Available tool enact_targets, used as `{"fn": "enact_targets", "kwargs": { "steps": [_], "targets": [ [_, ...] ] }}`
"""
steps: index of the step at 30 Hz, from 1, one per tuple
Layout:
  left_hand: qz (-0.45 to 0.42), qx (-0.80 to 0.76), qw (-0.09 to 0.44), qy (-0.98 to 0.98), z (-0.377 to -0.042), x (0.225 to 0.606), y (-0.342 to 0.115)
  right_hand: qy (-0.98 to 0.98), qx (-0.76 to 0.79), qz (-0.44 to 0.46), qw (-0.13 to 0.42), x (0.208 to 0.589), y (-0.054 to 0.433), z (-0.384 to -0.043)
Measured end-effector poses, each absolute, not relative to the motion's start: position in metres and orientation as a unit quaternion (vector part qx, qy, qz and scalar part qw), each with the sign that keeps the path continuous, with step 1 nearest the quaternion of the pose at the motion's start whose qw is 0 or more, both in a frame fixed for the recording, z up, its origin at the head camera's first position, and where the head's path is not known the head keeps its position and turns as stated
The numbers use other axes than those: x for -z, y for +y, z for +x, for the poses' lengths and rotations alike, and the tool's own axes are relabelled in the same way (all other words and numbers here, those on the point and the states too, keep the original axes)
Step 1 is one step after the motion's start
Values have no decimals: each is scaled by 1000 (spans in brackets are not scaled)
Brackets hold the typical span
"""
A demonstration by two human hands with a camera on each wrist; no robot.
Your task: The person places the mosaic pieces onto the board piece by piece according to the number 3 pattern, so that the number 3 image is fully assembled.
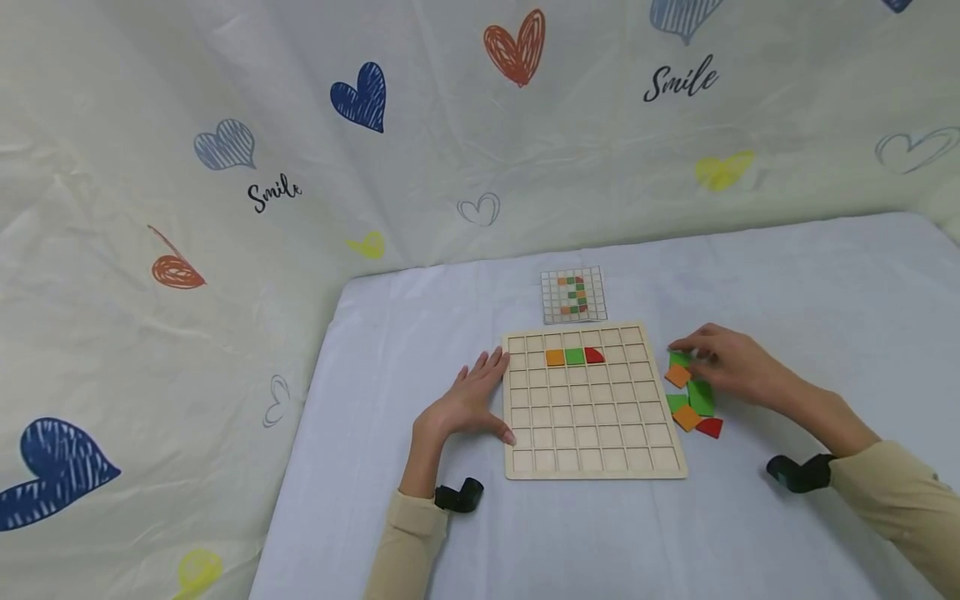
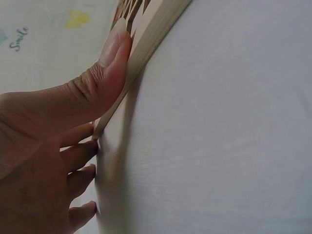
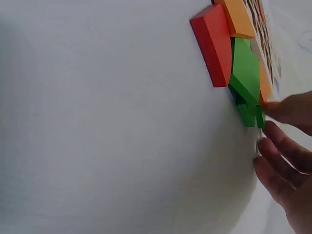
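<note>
A wooden grid board [image 1: 600, 433] lies on the table with an orange square [image 1: 555, 357], a green square [image 1: 574, 357] and a red quarter-round tile [image 1: 595, 356] side by side in an upper row. My left hand [image 1: 467, 402] rests at the board's left edge, fingers spread; its thumb [image 2: 113, 53] lies on the rim. Right of the board, my right hand [image 1: 738, 364] pinches a green tile [image 3: 261, 117] between thumb and fingertips. Around it is a loose pile with a green tile [image 1: 701, 398], orange tiles [image 1: 686, 417] and a red tile [image 3: 214, 46].
Behind the board lies a pattern card [image 1: 573, 296] printed with a grid and coloured cells. The table [image 1: 570, 542] wears a white cloth. A white curtain [image 1: 420, 183] with hearts and "Smile" lettering hangs behind and to the left.
</note>
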State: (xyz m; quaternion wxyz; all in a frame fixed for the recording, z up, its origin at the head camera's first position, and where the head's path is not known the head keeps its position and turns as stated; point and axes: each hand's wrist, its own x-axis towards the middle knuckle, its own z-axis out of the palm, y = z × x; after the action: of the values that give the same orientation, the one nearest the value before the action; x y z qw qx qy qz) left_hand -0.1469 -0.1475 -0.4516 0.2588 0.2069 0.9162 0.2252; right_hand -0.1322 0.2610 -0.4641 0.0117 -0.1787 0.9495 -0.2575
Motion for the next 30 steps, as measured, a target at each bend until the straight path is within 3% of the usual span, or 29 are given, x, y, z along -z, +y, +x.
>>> {"fn": "enact_targets", "kwargs": {
  "steps": [15,25,30],
  "targets": [
    [208,-227,260,915,-148,451,-147,949,267,-165,8,464,254,-134],
    [209,-225,261,915,-148,453,-147,939,258,-214,-83,466,255,-134],
    [208,-226,261,915,-149,453,-148,937,269,-204,-92,464,252,-134]
  ]
}}
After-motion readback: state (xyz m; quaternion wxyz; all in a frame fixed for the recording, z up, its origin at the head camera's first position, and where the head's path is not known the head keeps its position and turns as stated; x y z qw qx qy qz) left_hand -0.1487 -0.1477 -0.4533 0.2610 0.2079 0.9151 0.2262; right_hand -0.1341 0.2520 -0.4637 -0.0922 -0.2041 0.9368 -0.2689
